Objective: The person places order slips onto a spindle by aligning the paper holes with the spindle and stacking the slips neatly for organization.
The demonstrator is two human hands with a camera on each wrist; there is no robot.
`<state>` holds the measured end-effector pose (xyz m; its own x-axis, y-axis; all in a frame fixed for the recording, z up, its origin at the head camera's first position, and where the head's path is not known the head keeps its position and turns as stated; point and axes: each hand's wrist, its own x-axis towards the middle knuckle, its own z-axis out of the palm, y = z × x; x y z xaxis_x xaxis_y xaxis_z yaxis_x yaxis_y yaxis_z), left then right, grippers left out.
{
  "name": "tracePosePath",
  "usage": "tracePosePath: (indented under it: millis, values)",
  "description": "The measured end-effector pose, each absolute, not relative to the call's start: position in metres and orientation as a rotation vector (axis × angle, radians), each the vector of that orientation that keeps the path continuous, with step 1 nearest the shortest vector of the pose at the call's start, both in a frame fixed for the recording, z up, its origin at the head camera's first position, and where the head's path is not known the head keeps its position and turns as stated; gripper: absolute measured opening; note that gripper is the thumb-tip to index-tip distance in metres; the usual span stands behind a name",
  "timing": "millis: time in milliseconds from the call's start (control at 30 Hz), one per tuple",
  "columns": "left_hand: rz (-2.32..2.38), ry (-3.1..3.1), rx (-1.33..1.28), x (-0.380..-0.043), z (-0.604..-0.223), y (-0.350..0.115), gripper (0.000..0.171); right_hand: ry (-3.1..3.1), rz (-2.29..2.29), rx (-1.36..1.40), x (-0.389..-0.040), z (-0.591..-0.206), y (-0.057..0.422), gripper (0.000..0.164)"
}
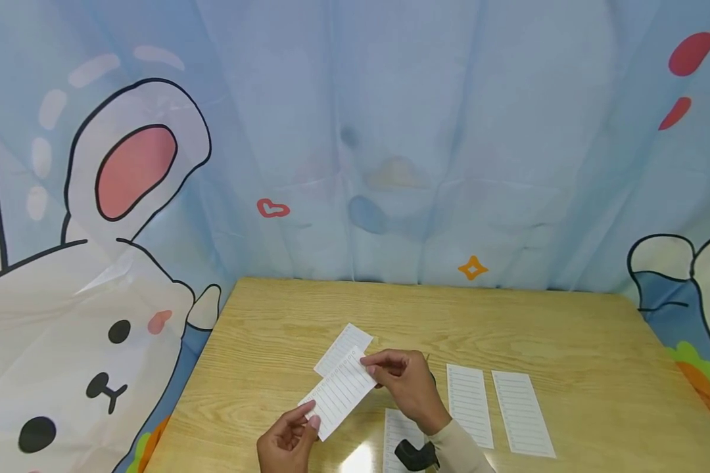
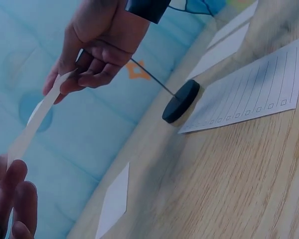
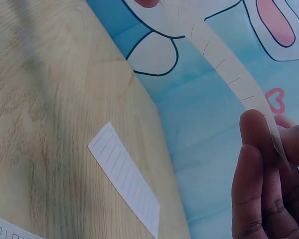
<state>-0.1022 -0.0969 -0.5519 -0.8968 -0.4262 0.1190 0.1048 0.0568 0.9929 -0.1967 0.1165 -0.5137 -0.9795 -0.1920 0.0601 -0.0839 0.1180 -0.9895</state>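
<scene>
My left hand (image 1: 286,439) and right hand (image 1: 408,387) hold a lined white paper slip (image 1: 338,397) between them above the table. The left thumb and fingers pinch its lower left end, and the right ones pinch its upper right end. In both wrist views the slip appears nearly edge-on, bowed slightly in the right wrist view (image 3: 224,69). A second lined slip (image 1: 342,347) lies on the table behind it, partly covered in the head view. Close by the right hand, a thin metal rod rises from a round black base (image 2: 182,102); the hand mostly hides this stand from the head camera.
Three more lined slips lie on the wooden table (image 1: 260,355): one (image 1: 398,427) below the right forearm, two (image 1: 470,404) farther right. A small checkbox column runs along the nearest one (image 2: 254,92). A blue cartoon curtain (image 1: 402,131) hangs behind the table's far edge.
</scene>
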Motion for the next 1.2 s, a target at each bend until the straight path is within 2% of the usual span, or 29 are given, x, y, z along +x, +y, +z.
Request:
tracePosePath:
  millis: [1200]
  values:
    - [-1.844,-1.829,0.264,-0.118,-0.53,-0.087,0.007,2.379,-2.015,-0.357,-0.184,-0.485,0.133,0.018]
